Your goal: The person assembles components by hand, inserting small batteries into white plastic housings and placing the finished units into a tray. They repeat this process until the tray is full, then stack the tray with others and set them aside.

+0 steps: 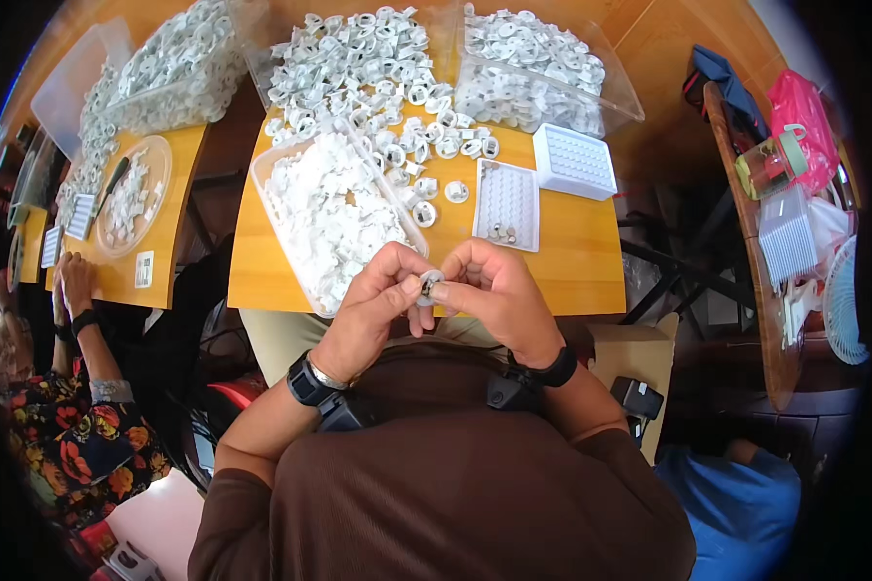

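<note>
Just past the table's front edge, my two hands meet on a small round white plastic part (pixel 430 278) with a dark centre. My left hand (pixel 383 292) pinches one side of it between thumb and fingers. The other side is gripped by my right hand (pixel 499 295), its thumb pressed near the middle. Fingertips cover much of the part, so its details are hidden. Beyond my left hand, a clear plastic tub (pixel 413 227) is heaped with small white pieces (pixel 334 213). Past my right hand lies a white pocketed tray (pixel 506 198), with several small round metallic pieces (pixel 501 233) at its near end.
A stack of white trays (pixel 575 161) stands at the table's right. Loose round white parts (pixel 358 63) cover the far middle, beside a filled clear bin (pixel 533 102). At left, a co-worker's hands (pixel 76 281) rest by a round tray (pixel 163 160). A jar (pixel 770 167) stands at right.
</note>
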`<state>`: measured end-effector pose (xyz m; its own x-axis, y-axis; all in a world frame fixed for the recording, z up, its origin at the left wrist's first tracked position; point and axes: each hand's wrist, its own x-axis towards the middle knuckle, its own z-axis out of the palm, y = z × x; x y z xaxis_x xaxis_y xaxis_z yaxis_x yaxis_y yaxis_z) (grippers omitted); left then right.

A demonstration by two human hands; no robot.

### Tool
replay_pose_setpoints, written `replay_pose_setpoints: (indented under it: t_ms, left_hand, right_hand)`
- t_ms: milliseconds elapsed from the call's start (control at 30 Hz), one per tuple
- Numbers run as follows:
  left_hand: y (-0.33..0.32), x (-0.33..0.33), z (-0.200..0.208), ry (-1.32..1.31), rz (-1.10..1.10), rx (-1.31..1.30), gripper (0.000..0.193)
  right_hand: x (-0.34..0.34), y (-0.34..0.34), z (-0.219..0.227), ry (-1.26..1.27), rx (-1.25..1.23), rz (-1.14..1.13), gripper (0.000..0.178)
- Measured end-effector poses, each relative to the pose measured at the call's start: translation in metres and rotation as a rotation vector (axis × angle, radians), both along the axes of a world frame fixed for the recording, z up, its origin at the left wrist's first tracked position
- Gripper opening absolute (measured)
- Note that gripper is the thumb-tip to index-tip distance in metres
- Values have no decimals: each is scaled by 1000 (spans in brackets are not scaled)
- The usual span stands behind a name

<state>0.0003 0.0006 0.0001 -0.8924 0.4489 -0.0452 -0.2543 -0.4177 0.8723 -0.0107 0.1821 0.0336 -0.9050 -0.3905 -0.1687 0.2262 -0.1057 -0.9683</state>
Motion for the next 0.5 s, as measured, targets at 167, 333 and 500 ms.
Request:
replay_pose_setpoints:
  t_ms: [167, 333, 500]
  left_hand:
    - [-3, -4, -2, 15, 3, -9, 25]
    - [-4, 2, -3, -23, 17, 25, 25]
    - [-2, 2, -2, -15, 17, 37, 25]
  right_hand:
    - [-3, -4, -6, 12, -31, -14, 10]
    - [4, -8, -4, 54, -35, -7, 9]
    - [4, -7, -7, 61, -45, -14, 10]
